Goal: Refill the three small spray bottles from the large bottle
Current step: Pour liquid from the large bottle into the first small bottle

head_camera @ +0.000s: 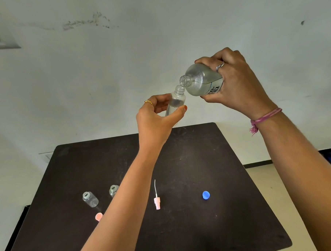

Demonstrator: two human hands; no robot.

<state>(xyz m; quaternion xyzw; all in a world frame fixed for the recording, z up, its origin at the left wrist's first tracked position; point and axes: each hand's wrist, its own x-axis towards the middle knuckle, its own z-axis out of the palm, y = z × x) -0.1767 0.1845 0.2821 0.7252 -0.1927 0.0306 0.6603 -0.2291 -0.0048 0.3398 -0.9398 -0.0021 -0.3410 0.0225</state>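
Hands meet above a dark surface: the right hand wraps its grip around a tilted large bottle, its open mouth just over the neck of a small spray bottle pinched between thumb and fingers of the left hand. Below, two uncapped small bottles stand near the left forearm. A pink sprayer head, a pink cap and a blue cap lie apart on the surface.
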